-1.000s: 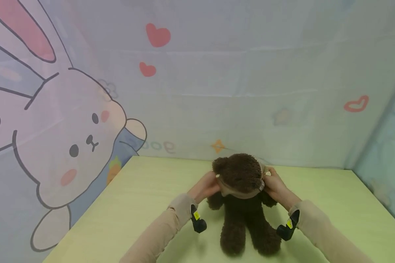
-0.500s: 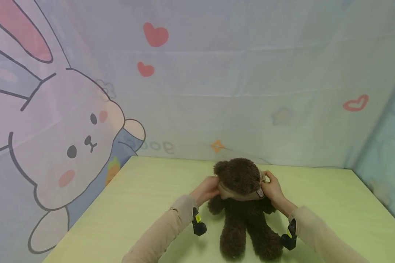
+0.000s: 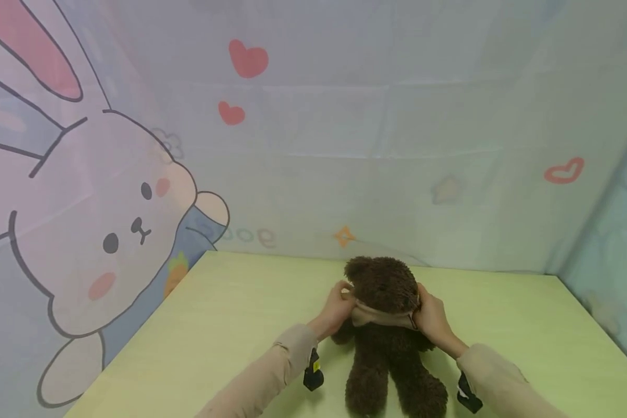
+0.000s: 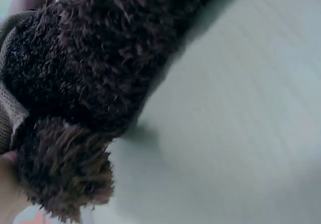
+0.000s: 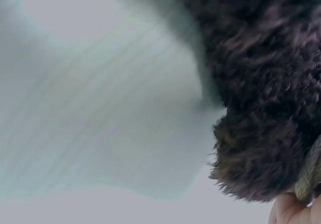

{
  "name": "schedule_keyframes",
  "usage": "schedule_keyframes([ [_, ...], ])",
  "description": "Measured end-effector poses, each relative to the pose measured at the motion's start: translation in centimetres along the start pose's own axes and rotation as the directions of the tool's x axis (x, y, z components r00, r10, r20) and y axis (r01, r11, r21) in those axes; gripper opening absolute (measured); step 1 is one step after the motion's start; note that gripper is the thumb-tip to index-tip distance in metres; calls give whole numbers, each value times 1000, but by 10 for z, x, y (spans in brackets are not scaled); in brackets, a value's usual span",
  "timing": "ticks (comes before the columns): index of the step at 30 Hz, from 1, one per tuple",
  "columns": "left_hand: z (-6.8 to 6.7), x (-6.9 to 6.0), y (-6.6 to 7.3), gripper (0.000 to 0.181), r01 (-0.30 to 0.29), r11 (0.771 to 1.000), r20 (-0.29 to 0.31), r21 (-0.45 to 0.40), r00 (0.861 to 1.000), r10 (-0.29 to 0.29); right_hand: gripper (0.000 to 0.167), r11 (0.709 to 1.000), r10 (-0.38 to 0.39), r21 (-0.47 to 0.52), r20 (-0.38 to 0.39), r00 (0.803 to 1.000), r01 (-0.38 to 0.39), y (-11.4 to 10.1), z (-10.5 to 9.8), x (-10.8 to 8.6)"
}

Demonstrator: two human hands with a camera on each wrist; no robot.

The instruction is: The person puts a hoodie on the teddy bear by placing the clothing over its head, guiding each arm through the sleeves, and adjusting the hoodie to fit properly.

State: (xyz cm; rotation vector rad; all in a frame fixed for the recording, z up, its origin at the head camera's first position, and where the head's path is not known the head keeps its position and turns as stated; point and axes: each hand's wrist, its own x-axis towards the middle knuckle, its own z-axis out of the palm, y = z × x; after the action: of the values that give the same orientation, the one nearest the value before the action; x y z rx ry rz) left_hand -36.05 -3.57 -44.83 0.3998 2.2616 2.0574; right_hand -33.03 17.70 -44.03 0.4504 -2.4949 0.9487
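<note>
Head view: the bear (image 3: 388,348) is resting on the table (image 3: 240,302), its legs lying between two sleeves (image 3: 271,371). A beige band (image 3: 384,317) is running across it just below the head. The left hand (image 3: 334,312) is keeping its grip clamped on one side of the band, the right hand (image 3: 435,318) gripping the other.

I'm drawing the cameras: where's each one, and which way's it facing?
Head: worn on head, facing forward, down at the brown fluffy plush toy; left hand, right hand, beige cloth sleeves show.
Left wrist: worn there, toward the toy; hand parts, left edge.
Right wrist: worn there, toward the toy; fingers, lower right.
Wrist views share toy and flat green table.
</note>
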Motion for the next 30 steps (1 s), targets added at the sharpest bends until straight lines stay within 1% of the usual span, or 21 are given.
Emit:
schedule_keyframes([
  [2,-1,-7,21,59,48,995,49,-85,998,-43,29,997,-15,73,21,1000,13,3,-4,1],
  [3,-3,-8,28,68,83,985,80,-151,994,-72,30,993,-3,119,41,999,-2,4,-7,2],
  [5,-6,-7,39,77,147,948,144,-281,983,-110,30,968,57,238,101,993,-79,3,-14,3],
  [7,-8,-3,50,78,221,907,197,-360,968,-158,31,913,142,361,160,977,-192,4,-20,6],
  [8,-10,0,54,76,245,899,219,-364,960,-173,33,879,185,409,180,966,-244,4,-22,7],
  [9,-11,3,59,77,247,905,218,-347,960,-178,33,834,217,469,206,954,-291,2,-24,9],
  [10,-12,5,63,78,245,921,217,-303,959,-183,31,773,244,536,242,939,-339,1,-26,12],
  [11,-13,7,69,80,241,942,209,-233,959,-194,28,719,268,582,272,924,-380,3,-26,15],
  [12,-14,9,75,79,218,966,195,-139,962,-189,26,651,294,630,306,906,-424,0,-27,17],
  [13,-14,11,79,78,170,984,181,-45,971,-159,25,611,314,648,330,890,-456,-2,-28,18],
  [14,-14,13,84,77,119,992,166,45,978,-125,28,591,312,655,354,882,-471,-4,-29,19],
  [15,-14,14,88,74,74,986,149,148,984,-96,32,579,311,657,368,876,-482,-7,-30,20],
  [16,-13,15,92,70,23,970,152,243,986,-61,39,590,316,644,372,873,-488,-9,-30,21],
  [17,-12,17,96,66,-29,945,154,325,988,-23,47,607,323,627,367,873,-488,-10,-30,21],
  [19,-10,19,102,60,-117,901,173,417,984,47,61,652,329,592,344,880,-475,-12,-30,22],
  [20,-8,20,105,58,-137,884,183,447,981,59,66,663,328,585,335,883,-468,-12,-31,22],
  [21,-6,20,107,56,-147,869,186,472,980,65,67,661,338,583,331,881,-473,-12,-31,23],
  [23,-2,21,110,50,-169,855,186,490,979,87,66,667,341,573,334,879,-477,-11,-31,22],
  [26,4,19,111,43,-216,821,165,529,975,149,62,685,347,547,337,875,-482,-7,-33,20],
  [28,9,17,110,38,-260,791,152,554,966,211,59,691,351,535,341,872,-487,-4,-35,18],
  [30,13,15,109,30,-311,766,150,563,950,275,58,683,358,531,355,864,-501,0,-36,15],
])
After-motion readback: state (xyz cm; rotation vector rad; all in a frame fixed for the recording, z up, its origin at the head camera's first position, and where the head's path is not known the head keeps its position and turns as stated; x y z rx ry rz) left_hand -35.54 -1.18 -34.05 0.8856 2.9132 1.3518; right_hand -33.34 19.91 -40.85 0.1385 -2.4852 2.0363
